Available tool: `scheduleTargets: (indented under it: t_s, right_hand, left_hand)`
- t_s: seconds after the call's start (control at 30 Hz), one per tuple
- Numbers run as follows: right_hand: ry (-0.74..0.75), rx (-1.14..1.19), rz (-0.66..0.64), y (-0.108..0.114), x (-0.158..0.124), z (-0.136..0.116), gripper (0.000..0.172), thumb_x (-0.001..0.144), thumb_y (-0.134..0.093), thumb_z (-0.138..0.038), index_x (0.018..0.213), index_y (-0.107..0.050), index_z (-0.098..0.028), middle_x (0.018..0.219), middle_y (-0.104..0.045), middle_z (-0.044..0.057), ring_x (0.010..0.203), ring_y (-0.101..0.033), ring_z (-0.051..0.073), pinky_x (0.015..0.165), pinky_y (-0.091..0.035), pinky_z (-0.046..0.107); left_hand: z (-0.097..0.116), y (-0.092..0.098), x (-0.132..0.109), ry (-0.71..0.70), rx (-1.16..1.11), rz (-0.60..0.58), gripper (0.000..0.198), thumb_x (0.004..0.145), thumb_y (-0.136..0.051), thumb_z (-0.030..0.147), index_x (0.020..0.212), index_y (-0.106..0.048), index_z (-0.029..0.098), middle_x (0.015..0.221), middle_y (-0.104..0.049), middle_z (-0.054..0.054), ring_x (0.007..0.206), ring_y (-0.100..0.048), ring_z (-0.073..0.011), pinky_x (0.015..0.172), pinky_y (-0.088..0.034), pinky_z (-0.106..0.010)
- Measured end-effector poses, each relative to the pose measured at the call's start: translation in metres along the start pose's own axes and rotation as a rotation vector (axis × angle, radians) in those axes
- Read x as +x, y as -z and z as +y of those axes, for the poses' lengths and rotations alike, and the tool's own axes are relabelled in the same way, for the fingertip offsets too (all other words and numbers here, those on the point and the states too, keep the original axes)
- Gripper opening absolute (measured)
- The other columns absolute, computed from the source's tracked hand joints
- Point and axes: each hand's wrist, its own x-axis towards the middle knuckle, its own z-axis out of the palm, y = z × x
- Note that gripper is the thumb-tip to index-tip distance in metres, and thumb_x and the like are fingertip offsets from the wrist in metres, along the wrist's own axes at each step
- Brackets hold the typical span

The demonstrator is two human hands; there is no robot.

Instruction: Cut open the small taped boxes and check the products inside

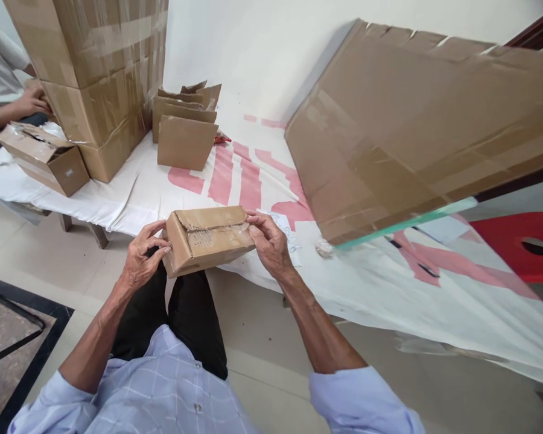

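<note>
A small brown cardboard box [208,238] with clear tape across its top rests over my knees, at the front edge of a low table [154,199] covered with a white and red cloth. My left hand [142,256] grips the box's left end, fingers curled round it. My right hand [269,241] is closed on the box's right end, fingertips pinching at the tape there.
A tall stack of taped cartons [97,72] stands at the back left, with flattened small boxes [185,129] beside it. A big flat cardboard sheet [416,120] leans at the right over a red stool [522,244]. Another person's hand [29,102] rests near an open box [45,157].
</note>
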Motion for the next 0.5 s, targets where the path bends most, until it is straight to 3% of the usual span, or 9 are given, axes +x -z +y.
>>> scheduleTargets:
  t_s: [0.13, 0.27, 0.37, 0.5]
  right_hand:
    - [0.001, 0.005, -0.010, -0.004, -0.002, -0.006, 0.026, 0.094, -0.064, -0.046, 0.108, -0.069, -0.025, 0.139, -0.076, 0.013, 0.126, -0.070, 0.030, 0.111, -0.056, 0.051]
    - [0.013, -0.008, -0.010, -0.007, -0.004, -0.012, 0.025, 0.094, -0.064, -0.044, 0.109, -0.070, -0.025, 0.138, -0.075, 0.014, 0.126, -0.070, 0.031, 0.110, -0.056, 0.050]
    - [0.021, -0.032, -0.003, -0.010, -0.008, -0.014, 0.024, 0.095, -0.063, -0.042, 0.109, -0.070, -0.024, 0.138, -0.075, 0.013, 0.128, -0.070, 0.030, 0.110, -0.057, 0.049]
    - [0.056, -0.086, 0.040, -0.014, -0.010, -0.015, 0.023, 0.096, -0.060, -0.041, 0.109, -0.070, -0.025, 0.132, -0.076, 0.012, 0.124, -0.071, 0.030, 0.107, -0.058, 0.049]
  left_hand:
    - [-0.004, 0.007, -0.007, 0.146, -0.119, 0.019, 0.039, 0.095, -0.080, 0.055, 0.081, -0.074, 0.020, 0.143, -0.072, -0.019, 0.140, -0.069, -0.0377, 0.121, -0.053, -0.062]
    - [-0.003, 0.020, -0.008, 0.316, -0.342, 0.156, 0.044, 0.086, -0.088, 0.058, 0.079, -0.069, 0.019, 0.139, -0.074, -0.017, 0.133, -0.071, -0.0366, 0.101, -0.067, -0.053]
    - [0.006, 0.028, -0.009, 0.332, -0.428, 0.227, 0.040, 0.084, -0.091, 0.052, 0.078, -0.070, 0.019, 0.130, -0.076, -0.013, 0.125, -0.073, -0.0303, 0.091, -0.069, -0.042]
    - [0.029, 0.026, -0.019, 0.315, -0.494, 0.194, 0.035, 0.086, -0.091, 0.049, 0.079, -0.072, 0.020, 0.122, -0.077, -0.011, 0.117, -0.073, -0.0264, 0.086, -0.068, -0.037]
